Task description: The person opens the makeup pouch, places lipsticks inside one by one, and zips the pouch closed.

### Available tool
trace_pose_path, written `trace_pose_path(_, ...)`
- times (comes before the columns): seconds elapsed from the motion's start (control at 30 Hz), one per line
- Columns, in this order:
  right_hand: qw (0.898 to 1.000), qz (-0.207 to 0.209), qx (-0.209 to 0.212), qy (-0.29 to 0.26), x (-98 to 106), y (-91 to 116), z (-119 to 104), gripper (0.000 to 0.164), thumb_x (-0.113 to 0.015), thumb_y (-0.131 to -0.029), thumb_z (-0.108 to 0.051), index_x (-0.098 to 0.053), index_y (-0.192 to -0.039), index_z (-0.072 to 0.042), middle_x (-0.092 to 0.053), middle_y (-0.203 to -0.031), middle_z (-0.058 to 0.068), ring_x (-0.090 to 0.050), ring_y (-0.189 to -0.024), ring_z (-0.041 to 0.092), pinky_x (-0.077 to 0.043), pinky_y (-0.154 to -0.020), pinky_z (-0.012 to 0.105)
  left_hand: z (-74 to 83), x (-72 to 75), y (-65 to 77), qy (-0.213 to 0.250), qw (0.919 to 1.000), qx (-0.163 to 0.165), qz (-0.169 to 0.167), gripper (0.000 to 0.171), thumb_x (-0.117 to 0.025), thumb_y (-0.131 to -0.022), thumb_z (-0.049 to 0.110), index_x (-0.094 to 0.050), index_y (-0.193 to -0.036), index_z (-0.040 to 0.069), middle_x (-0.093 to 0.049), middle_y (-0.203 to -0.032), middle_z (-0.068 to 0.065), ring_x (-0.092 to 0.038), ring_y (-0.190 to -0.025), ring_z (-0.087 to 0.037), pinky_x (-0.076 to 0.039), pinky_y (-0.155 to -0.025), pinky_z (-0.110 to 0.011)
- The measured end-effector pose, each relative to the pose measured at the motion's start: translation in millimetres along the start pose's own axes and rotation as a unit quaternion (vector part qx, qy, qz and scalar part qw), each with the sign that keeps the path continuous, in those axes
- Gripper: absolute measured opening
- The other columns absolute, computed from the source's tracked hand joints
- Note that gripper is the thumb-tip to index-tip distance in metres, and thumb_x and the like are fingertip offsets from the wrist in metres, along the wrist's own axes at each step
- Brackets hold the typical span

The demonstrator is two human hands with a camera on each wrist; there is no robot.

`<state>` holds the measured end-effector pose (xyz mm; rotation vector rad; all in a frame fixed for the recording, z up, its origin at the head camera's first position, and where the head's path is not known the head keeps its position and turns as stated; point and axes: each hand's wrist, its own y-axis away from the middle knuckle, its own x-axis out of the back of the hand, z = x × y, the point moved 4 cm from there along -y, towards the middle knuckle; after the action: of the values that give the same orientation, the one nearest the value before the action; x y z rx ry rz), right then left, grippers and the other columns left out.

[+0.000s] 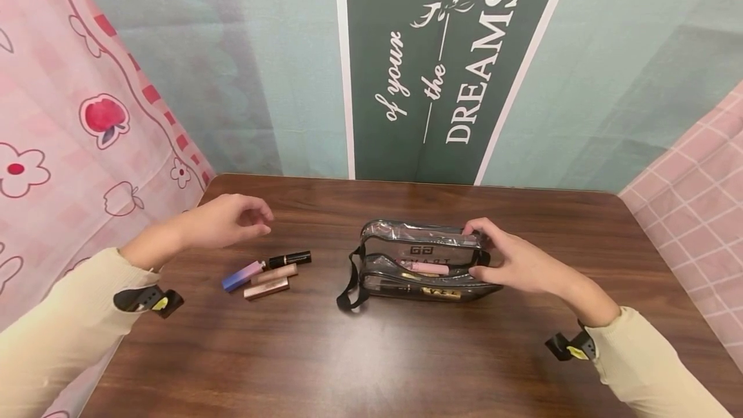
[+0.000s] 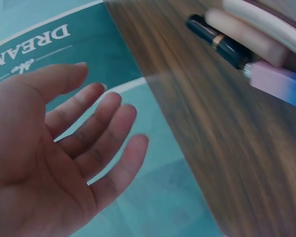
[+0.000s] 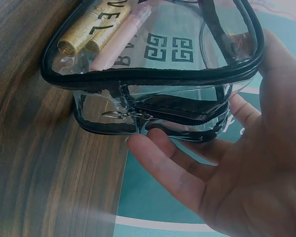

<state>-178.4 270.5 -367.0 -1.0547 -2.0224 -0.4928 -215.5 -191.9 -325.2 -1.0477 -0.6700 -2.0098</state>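
Note:
A clear toiletry bag (image 1: 419, 232) with black piping and a black wrist strap (image 1: 347, 298) lies on the table. Through its walls show a pink tube (image 1: 429, 268) and gold tubes (image 3: 71, 44). My right hand (image 1: 518, 262) grips the bag's right end, thumb on the near side and fingers on the far side; the zipper pull (image 3: 121, 115) hangs by the fingertips. My left hand (image 1: 223, 221) hovers with loosely bent fingers, holding nothing. Below it lie a blue-and-pink tube (image 1: 242, 276), a black tube (image 1: 290, 259), a tan tube (image 1: 275, 275) and a rose-gold tube (image 1: 266, 288).
The brown wooden table (image 1: 348, 366) runs back to a green cloth with white lettering (image 1: 487, 63). Pink patterned cloth (image 1: 69, 108) hangs along the left edge, and pink checked cloth (image 1: 696, 199) along the right.

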Motion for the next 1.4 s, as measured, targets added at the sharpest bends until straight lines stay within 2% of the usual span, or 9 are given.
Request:
trace_pose_path(0.23, 1.0, 0.002, 0.002, 0.002, 0.1, 0.2, 0.1, 0.06, -0.079, -0.087, -0.018, -0.041, -0.134, -0.022, -0.062, -0.095, 0.005, -0.058, -0.082, 0.016, -0.046, -0.059, 0.027, -23.1, -11.4, 12.1, -0.005, 0.9994, 0.018, -0.028, 0.018, -0.077, -0.089, 0.016, -0.07, -0.102, 0.007, -0.068, -0.089, 0.005, -0.064, -0.083, -0.01, -0.055, -0.077, -0.037)
trace_pose_path(0.37, 1.0, 0.004, 0.004, 0.0, -0.1, 0.8, 0.8, 0.06, -0.079, -0.087, -0.017, -0.041, -0.133, -0.022, -0.062, -0.095, 0.004, -0.058, -0.082, 0.016, -0.046, -0.059, 0.027, -32.8, -15.5, 15.6, -0.026, 0.9987, 0.023, -0.038, 0.022, -0.081, -0.085, 0.017, -0.069, -0.1, 0.006, -0.066, -0.087, 0.004, -0.06, -0.078, -0.01, -0.053, -0.072, -0.035)
trace_pose_path(0.6, 1.0, 0.003, 0.006, -0.001, -1.3, 0.6, 1.9, 0.06, -0.079, -0.087, -0.017, -0.041, -0.134, -0.022, -0.063, -0.093, 0.004, -0.058, -0.081, 0.015, -0.047, -0.059, 0.027, -50.6, -29.1, 22.0, -0.055, 0.9948, 0.045, -0.073, 0.026, -0.083, -0.081, 0.018, -0.066, -0.095, 0.004, -0.061, -0.08, 0.004, -0.055, -0.073, -0.011, -0.048, -0.067, -0.033)
trace_pose_path(0.8, 1.0, 0.001, 0.001, -0.001, -1.0, 1.1, 2.0, 0.06, -0.079, -0.087, -0.018, -0.041, -0.133, -0.023, -0.062, -0.092, 0.001, -0.058, -0.081, 0.014, -0.046, -0.057, 0.027, -64.1, -45.5, 26.7, -0.046, 0.9934, 0.047, -0.095, 0.026, -0.084, -0.079, 0.017, -0.064, -0.09, 0.003, -0.058, -0.076, 0.001, -0.052, -0.07, -0.01, -0.046, -0.064, -0.031)
trace_pose_path(0.97, 1.0, 0.004, 0.003, 0.001, -1.3, 0.5, 2.2, 0.059, -0.079, -0.087, -0.019, -0.042, -0.133, -0.023, -0.064, -0.095, 0.005, -0.059, -0.081, 0.015, -0.047, -0.06, 0.027, -70.8, -57.3, 30.9, -0.038, 0.9928, 0.052, -0.101, 0.025, -0.084, -0.078, 0.014, -0.063, -0.087, 0.003, -0.057, -0.072, 0.002, -0.049, -0.065, -0.009, -0.044, -0.059, -0.028)
trace_pose_path(1.07, 1.0, 0.004, 0.001, 0.001, -1.5, 0.4, 2.5, 0.059, -0.079, -0.086, -0.019, -0.042, -0.133, -0.023, -0.063, -0.095, 0.005, -0.058, -0.079, 0.016, -0.047, -0.059, 0.027, -72.8, -61.4, 32.3, -0.036, 0.9917, 0.065, -0.105, 0.026, -0.084, -0.078, 0.013, -0.062, -0.087, 0.004, -0.057, -0.074, 0.0, -0.049, -0.066, -0.01, -0.043, -0.059, -0.027)
trace_pose_path(1.4, 1.0, 0.006, 0.004, 0.002, -0.9, -0.2, 2.8, 0.06, -0.08, -0.086, -0.019, -0.042, -0.132, -0.023, -0.065, -0.097, 0.006, -0.06, -0.082, 0.016, -0.048, -0.061, 0.027, -73.1, -64.2, 30.6, -0.034, 0.9898, 0.083, -0.11, 0.026, -0.084, -0.081, 0.014, -0.062, -0.089, 0.003, -0.057, -0.077, -0.002, -0.05, -0.068, -0.012, -0.043, -0.06, -0.027)
